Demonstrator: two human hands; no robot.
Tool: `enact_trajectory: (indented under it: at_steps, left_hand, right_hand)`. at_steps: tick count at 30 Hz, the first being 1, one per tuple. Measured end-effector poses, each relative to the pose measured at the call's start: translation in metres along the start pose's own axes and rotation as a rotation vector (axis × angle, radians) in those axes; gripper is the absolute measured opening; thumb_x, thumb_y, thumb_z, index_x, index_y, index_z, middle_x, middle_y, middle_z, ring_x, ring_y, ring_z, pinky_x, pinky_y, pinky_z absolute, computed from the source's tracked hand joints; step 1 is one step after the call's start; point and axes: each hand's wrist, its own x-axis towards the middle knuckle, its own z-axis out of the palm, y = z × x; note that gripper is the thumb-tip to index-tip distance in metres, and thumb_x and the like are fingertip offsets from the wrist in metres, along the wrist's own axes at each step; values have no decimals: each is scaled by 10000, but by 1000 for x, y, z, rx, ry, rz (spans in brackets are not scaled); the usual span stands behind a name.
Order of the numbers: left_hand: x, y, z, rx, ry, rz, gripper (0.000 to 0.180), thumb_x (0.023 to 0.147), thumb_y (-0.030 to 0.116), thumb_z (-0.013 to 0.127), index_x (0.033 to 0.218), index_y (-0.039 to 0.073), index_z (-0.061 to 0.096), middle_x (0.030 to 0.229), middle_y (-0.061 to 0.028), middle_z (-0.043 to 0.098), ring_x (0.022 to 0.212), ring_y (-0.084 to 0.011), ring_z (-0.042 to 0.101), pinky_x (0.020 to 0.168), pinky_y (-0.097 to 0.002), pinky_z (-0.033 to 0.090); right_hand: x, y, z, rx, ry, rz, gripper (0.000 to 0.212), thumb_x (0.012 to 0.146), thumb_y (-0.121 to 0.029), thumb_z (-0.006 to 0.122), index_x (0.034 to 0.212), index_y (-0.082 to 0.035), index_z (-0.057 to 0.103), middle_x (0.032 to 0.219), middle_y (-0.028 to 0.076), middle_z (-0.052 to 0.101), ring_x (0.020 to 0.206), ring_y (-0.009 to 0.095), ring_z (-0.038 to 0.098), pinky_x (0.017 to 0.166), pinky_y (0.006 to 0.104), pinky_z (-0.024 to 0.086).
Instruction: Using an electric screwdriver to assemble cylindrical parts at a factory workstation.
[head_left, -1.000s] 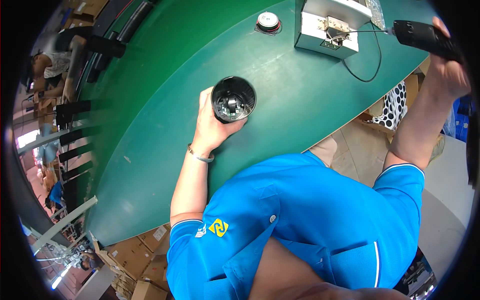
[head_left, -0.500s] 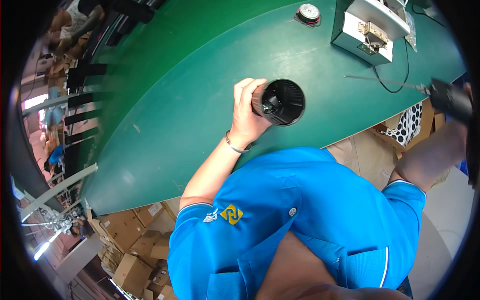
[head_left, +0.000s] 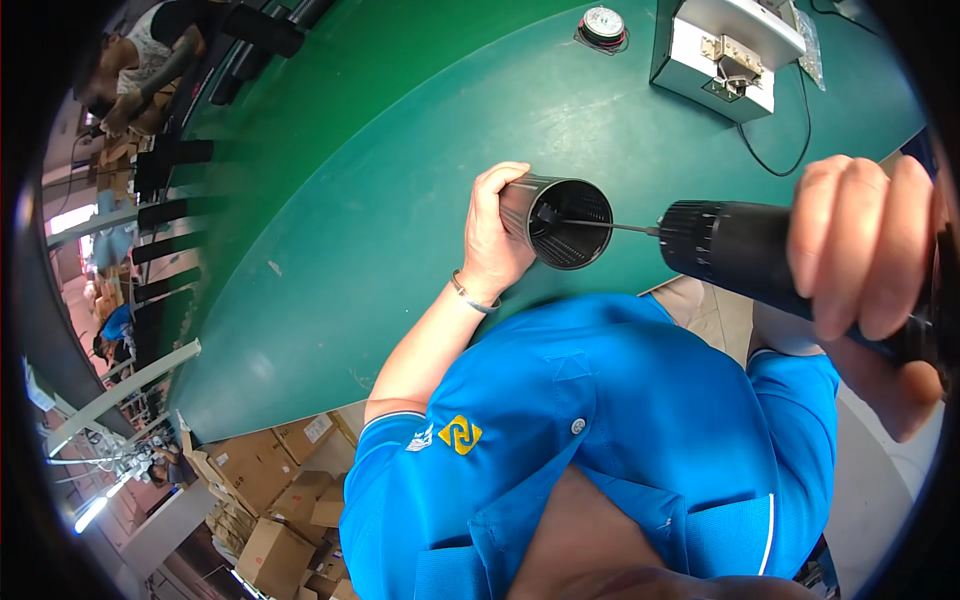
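Note:
My left hand (head_left: 495, 232) is wrapped round a black ribbed cylindrical housing (head_left: 522, 205), whose open end faces right. In my right hand (head_left: 865, 245) is a black power screwdriver (head_left: 735, 240), gripped with the fingers over its body. Its long thin bit (head_left: 630, 228) reaches through the open end into the housing. Where the tip ends inside is dark, so I cannot tell whether it touches a screw. Both the housing and the screwdriver are held above the green table near its front edge.
On the green table (head_left: 400, 230) lies a round white part with red and black wires (head_left: 603, 27). A white metal device (head_left: 725, 65) with a black cable stands at the far right. Cardboard boxes (head_left: 265, 555) are stacked at the lower left. Another person (head_left: 150, 65) works at the far left.
My right hand has brought the power screwdriver in from the right edge, and its bit has entered the housing. The left hand has turned the housing's open end more to the right.

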Motion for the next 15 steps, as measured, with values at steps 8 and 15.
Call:
enact_trajectory:
  at_steps: [8, 15]
  left_hand:
    - [2, 2, 2, 2, 4, -7, 741, 527, -4, 851, 1154, 55, 462, 1131, -127, 555, 1020, -288, 557, 891, -348, 463]
    - [2, 2, 3, 10, 16, -25, 753, 520, -3, 857, 1158, 62, 463, 1128, -123, 548, 1021, -283, 557, 896, -347, 463]
  right_hand:
    - [4, 35, 7, -46, -61, 4, 541, 719, -261, 799, 1122, -80, 487, 838, 16, 617, 653, 150, 615, 633, 263, 501]
    - [3, 52, 8, -65, -77, -16, 614, 690, -258, 835, 1149, -98, 459, 849, 18, 626, 631, 152, 636, 588, 252, 509]
